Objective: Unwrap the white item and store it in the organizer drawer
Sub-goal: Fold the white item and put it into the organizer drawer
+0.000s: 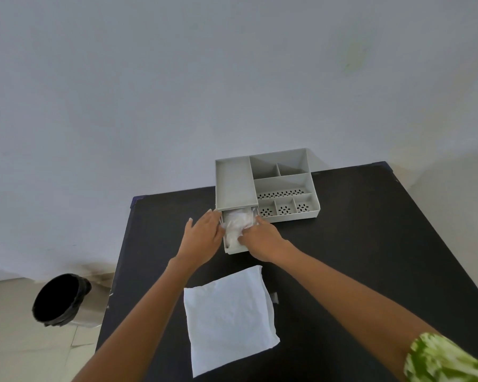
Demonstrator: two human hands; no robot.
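Note:
A grey organizer [265, 183] stands at the far side of the black table [370, 244]. Its drawer [233, 250] is pulled out toward me at the left front. A crumpled white item [236, 224] lies inside the drawer. My left hand [202, 238] rests against the drawer's left side with its fingers touching the item. My right hand [260, 238] presses on the item from the right, fingers curled over it. A flat white square wrapper [229, 318] lies on the table nearer to me, between my forearms.
A bin with a black liner [60, 299] stands on the floor left of the table. The organizer's top has several open compartments, some with perforated floors [284, 209]. A wall rises right behind the table. A small grey tab [273, 297] lies by the wrapper's right edge.

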